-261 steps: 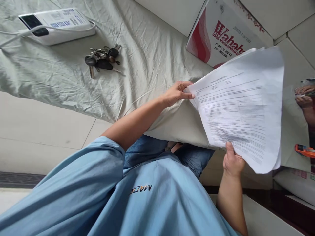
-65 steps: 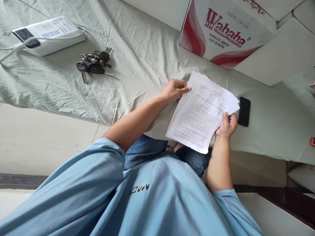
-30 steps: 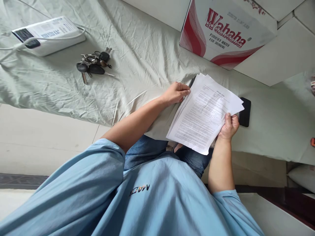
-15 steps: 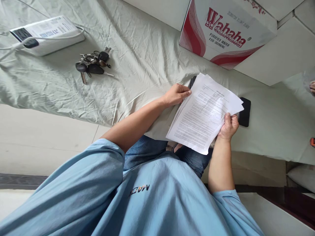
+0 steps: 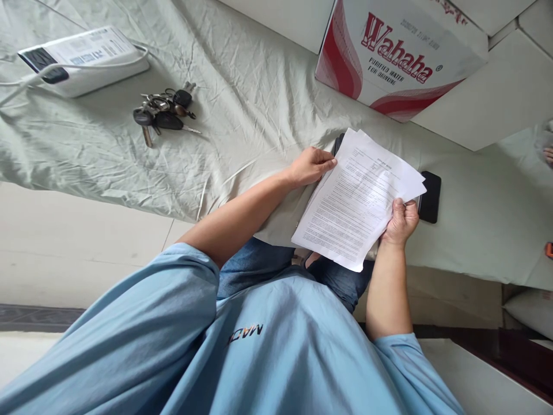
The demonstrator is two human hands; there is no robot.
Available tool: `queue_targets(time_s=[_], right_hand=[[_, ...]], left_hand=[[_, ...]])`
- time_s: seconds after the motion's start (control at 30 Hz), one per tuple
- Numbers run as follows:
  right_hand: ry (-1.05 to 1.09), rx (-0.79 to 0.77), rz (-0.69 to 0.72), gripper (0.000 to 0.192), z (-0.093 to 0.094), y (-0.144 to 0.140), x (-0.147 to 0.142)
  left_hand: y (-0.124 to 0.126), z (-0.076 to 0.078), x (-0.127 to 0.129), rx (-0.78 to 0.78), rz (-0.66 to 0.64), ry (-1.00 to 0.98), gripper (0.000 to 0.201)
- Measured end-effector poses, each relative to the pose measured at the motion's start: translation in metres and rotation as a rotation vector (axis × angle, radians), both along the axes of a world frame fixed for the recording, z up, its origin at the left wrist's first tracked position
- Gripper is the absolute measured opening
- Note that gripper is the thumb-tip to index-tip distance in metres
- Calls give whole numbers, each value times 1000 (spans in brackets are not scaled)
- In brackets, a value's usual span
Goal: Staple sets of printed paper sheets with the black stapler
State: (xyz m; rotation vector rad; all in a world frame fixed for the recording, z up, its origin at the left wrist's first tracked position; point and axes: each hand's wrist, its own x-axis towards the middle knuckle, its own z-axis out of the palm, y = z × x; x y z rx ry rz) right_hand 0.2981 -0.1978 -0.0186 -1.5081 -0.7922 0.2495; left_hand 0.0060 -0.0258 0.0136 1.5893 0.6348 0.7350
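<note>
A small stack of printed paper sheets [image 5: 356, 202] is held between my two hands, tilted above the table's near edge and my lap. My left hand [image 5: 311, 166] pinches the stack's left edge near the top. On the right edge, my right hand [image 5: 401, 222] grips the sheets with its thumb on top and its fingers underneath. The sheets are slightly fanned, and the lines of print are too small to read. A black phone [image 5: 430, 197] lies just beyond my right hand. Some dark object [image 5: 337, 143] peeks out behind the stack's upper left corner, mostly hidden.
A wrinkled pale green cloth [image 5: 250, 109] covers the table. At the left lie a bunch of keys [image 5: 166, 109] and a white box-shaped device [image 5: 86, 60] with a cable. A Wahaha water carton [image 5: 397, 57] stands at the back. Part of another person's hand [image 5: 548, 154] shows at the right edge.
The paper stack has shifted very slightly to the left at its right side. Both hands keep their hold, and nothing else has visibly moved.
</note>
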Motion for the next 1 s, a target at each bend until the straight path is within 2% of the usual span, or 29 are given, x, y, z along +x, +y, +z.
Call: queue_targets(time_s=[0.17,0.4,0.73,1.0], right_hand=[[-2,4,-8,54,0,0,-2],[4,73,-102,51,-7,2,4],[-17,43,-114,58,-4,1,6],[3,92,-96,56,-5,2,5]], left_hand=[[-1,3,-1,38,13,35,54],[-1,6,-2,40,7,53,52],[-3,7,-1,-31,-10,21,44],[-4,12,-1,-56,-21,23,30]])
